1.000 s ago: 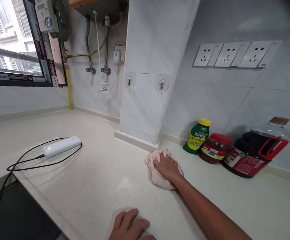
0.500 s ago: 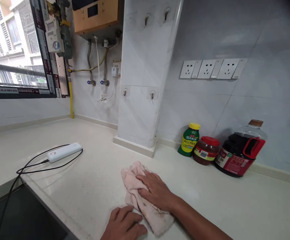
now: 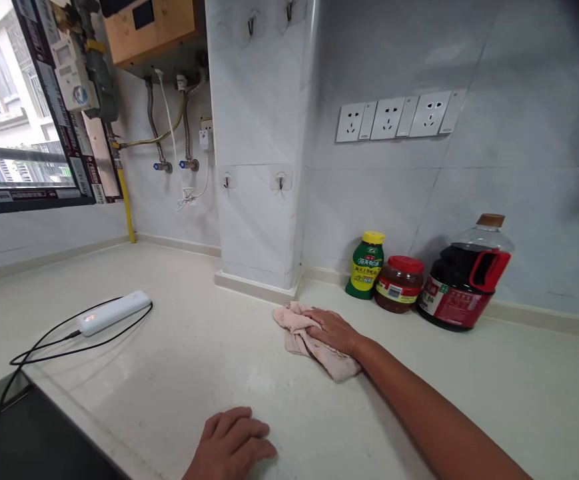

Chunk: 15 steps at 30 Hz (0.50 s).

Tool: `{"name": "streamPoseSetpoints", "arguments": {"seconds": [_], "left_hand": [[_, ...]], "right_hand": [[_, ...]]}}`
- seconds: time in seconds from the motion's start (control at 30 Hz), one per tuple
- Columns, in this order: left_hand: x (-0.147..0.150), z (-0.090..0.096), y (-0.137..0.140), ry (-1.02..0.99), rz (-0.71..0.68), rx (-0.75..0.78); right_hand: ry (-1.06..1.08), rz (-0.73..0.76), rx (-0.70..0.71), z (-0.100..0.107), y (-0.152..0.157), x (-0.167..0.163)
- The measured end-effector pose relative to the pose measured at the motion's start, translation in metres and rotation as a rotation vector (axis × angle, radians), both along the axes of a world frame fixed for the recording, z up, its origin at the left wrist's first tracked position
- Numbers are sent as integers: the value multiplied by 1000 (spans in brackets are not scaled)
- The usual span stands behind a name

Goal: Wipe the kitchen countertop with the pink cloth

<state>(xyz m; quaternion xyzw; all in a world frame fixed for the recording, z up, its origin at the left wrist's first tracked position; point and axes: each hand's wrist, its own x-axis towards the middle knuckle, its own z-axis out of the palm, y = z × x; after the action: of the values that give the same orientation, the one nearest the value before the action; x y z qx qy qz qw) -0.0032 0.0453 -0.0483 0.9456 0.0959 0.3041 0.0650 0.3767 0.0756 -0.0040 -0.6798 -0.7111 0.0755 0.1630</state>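
Cloth under your right hand, mid-counter

Cloth [image 3: 314, 343], pink and crumpled, lies near the middle of the frame on the pale counter [image 3: 194, 360]. Nearest you, at the bottom edge, your left hand [image 3: 232, 445] rests flat on the counter, fingers [image 3: 239, 423] loosely spread, holding nothing. Farther in, your right hand [image 3: 333, 330] presses down on the cloth, fingers lying over it. At left, a white power strip [image 3: 114, 312] lies with its black cable. Beyond the cloth, against the wall at right, stand a green bottle [image 3: 365, 265], a red-lidded jar [image 3: 399, 284] and a dark jug [image 3: 464, 280].
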Motion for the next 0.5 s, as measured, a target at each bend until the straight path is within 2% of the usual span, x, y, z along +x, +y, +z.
{"name": "streamPoseSetpoints", "arguments": {"seconds": [0.1,0.2,0.33,0.5], "left_hand": [[-2,-2,5,8,-28,10],[-2,0,2,8,-25,-12],[-1,12,-10,21,28,-78],[-3,28,-23,22,56,-118]], "right_hand": [[-12,-95,-8,-2,-22,25],[-36,-241,-24,-6,-56,56],[-82,-436,-46,-16,-109,92],[-134,-634,-82,-33,-171,122]]}}
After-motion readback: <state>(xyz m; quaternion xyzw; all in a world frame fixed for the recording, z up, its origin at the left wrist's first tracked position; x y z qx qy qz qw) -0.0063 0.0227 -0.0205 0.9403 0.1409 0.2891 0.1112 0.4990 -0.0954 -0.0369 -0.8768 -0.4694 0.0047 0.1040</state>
